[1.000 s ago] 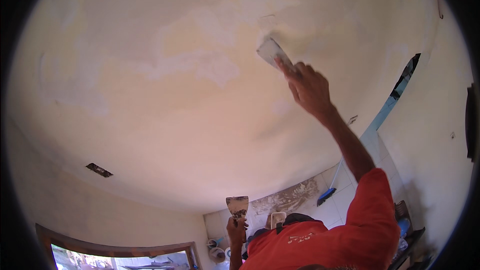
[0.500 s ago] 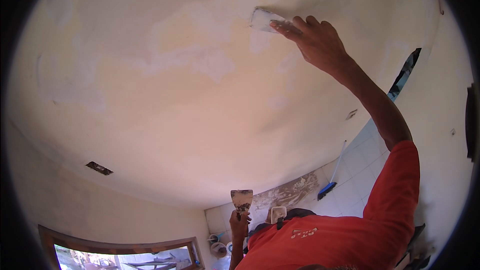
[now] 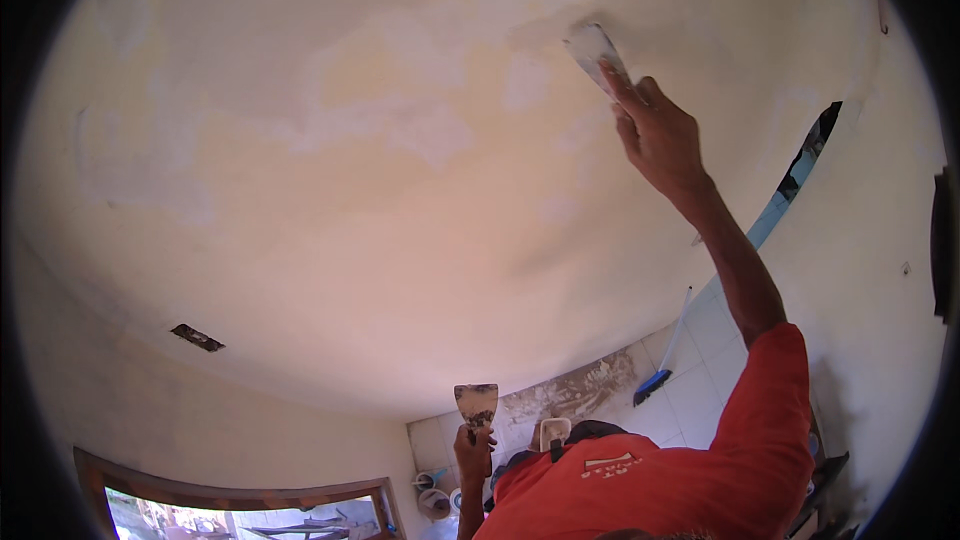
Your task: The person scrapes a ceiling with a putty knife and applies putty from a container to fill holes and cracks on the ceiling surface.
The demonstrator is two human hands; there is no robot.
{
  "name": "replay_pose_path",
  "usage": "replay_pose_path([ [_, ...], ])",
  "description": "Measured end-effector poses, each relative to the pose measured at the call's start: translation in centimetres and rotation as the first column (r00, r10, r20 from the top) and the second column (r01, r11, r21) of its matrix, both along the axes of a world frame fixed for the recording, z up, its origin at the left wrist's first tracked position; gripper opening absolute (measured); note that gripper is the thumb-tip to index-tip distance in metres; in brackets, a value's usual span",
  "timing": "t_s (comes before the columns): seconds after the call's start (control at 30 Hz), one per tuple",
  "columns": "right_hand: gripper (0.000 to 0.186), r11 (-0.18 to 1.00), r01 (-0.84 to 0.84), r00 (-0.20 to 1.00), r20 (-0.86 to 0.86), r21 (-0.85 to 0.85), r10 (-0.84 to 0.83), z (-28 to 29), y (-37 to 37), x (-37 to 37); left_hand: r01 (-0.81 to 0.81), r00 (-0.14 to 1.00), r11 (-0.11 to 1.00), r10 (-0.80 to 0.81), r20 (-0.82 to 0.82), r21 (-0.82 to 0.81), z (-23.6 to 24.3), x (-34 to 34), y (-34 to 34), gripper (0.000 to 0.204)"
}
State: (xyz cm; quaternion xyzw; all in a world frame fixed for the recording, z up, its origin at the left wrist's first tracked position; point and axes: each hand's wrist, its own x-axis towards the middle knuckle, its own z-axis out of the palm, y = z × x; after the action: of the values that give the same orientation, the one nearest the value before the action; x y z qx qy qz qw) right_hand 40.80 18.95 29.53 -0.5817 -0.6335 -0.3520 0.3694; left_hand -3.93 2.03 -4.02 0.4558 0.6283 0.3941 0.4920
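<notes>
My right hand (image 3: 660,140) is raised and grips a pale-coated putty knife (image 3: 590,50), its blade at the large cream plastered surface (image 3: 350,190), which has white and grey patches. Low in the middle, my left hand (image 3: 472,450) is closed round a second putty knife (image 3: 475,397), blade up, with dark marks or residue on it. The red shirt on my body fills the lower right.
A blue-headed broom (image 3: 652,385) is on white tiles (image 3: 722,360) near a pale container (image 3: 554,432). A wood-framed window (image 3: 240,490) is at lower left, buckets (image 3: 436,500) beside it. A dark rectangular hole (image 3: 197,337) and a long dark-and-blue strip (image 3: 795,170) break the plaster.
My right hand and knife first moved up, turning the blade sideways, then shifted right, the blade angling up-left again. My left hand with its knife rose slightly and lowered again.
</notes>
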Motion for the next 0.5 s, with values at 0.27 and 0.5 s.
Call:
replay_pose_path([
  [0.27,0.068,0.979,-0.114,0.98,-0.145,0.171,0.14,-2.3,6.6,-2.9,0.023,0.999,1.0,-0.023,0.039,0.003,0.3,0.7,0.5,0.017],
  [0.5,0.066,0.98,-0.182,0.931,-0.333,-0.077,0.147,-6.9,4.1,-4.3,-0.013,1.0,1.0,0.013,0.005,0.008,0.4,0.5,-0.3,0.017],
])
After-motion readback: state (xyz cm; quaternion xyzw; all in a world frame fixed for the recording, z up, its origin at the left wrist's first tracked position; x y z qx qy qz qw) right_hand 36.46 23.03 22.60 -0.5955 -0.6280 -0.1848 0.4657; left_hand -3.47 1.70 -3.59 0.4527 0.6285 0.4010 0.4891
